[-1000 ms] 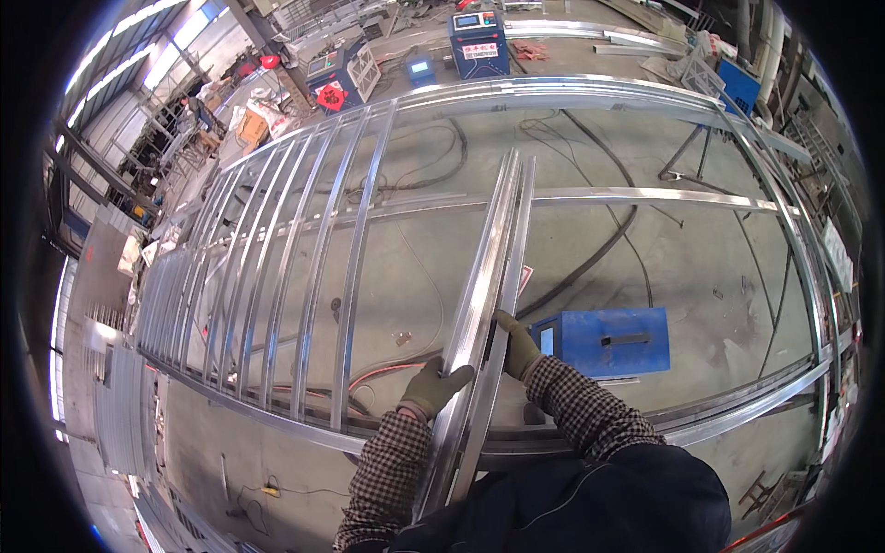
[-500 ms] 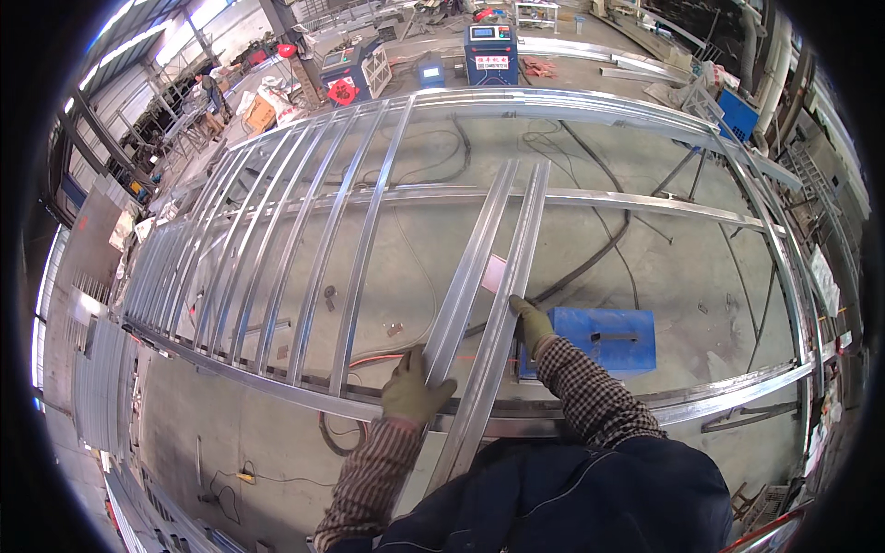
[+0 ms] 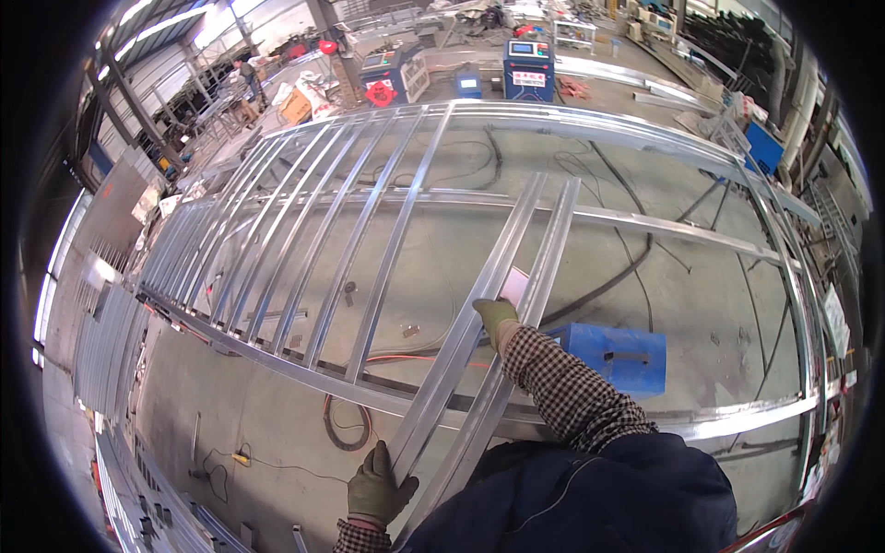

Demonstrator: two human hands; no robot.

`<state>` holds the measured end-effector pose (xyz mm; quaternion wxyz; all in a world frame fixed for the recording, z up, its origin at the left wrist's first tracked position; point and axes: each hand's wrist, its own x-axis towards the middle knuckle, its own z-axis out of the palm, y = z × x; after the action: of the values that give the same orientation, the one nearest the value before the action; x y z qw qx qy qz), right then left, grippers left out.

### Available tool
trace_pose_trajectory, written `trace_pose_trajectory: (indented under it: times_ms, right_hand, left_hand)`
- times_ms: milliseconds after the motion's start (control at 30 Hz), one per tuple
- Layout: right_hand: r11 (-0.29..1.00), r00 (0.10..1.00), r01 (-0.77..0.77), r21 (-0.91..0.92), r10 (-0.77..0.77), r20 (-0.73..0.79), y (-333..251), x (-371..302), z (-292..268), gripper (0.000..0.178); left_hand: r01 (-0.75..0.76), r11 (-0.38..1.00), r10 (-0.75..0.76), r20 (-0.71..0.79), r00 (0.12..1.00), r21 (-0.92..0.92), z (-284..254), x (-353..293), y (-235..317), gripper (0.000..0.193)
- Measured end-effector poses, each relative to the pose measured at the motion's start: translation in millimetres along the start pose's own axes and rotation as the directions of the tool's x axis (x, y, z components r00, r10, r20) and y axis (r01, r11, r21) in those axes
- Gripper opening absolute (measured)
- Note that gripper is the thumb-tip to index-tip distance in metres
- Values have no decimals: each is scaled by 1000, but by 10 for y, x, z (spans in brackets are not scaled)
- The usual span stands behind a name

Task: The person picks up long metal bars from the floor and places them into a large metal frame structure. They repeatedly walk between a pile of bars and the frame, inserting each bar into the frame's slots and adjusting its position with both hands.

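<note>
Two loose silvery metal bars lie side by side, slanting across the frame from near me toward its middle rail. The left metal bar (image 3: 470, 323) has my left hand (image 3: 378, 488) at its near end, gloved in olive green, thumb and fingers closed about its edge. Farther along the same bar, my right hand (image 3: 496, 318), in a matching glove, is closed on its right edge, and its arm crosses over the right metal bar (image 3: 544, 263). Under both lies the large metal frame (image 3: 277, 361), with several crossbars (image 3: 392, 267) fixed in rows at the left.
A blue box (image 3: 636, 355) with a dark handle stands on the floor inside the frame, right of my arm. Black cables (image 3: 636, 258) snake over the floor. Blue machines (image 3: 528, 78) stand beyond the far rail, and a person (image 3: 249, 83) is at the far left.
My right hand has gone from the right bar to the left bar. My left hand has slid nearer me along the left bar. The view has shifted slightly.
</note>
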<state>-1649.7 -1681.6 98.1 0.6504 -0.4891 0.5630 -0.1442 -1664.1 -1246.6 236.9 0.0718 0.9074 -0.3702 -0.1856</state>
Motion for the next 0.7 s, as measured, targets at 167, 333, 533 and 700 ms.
trace_pose_trajectory:
  times_ms: [167, 333, 533, 700]
  right_hand:
    - [896, 971, 199, -398, -125, 204, 237, 519, 116, 41]
    - [980, 996, -81, 182, 75, 39, 302, 329, 161, 44]
    - [899, 993, 98, 427, -114, 11, -34, -165, 54, 44]
    - [907, 984, 127, 400, -165, 61, -648, 38, 31, 45]
  left_hand:
    - [76, 997, -74, 79, 994, -26, 76, -3, 117, 105]
    - [60, 993, -53, 65, 996, -104, 7, 8, 246, 99]
    - [-243, 933, 326, -333, 885, 267, -49, -135, 370, 67]
    - [-23, 981, -10, -171, 985, -192, -153, -56, 382, 63]
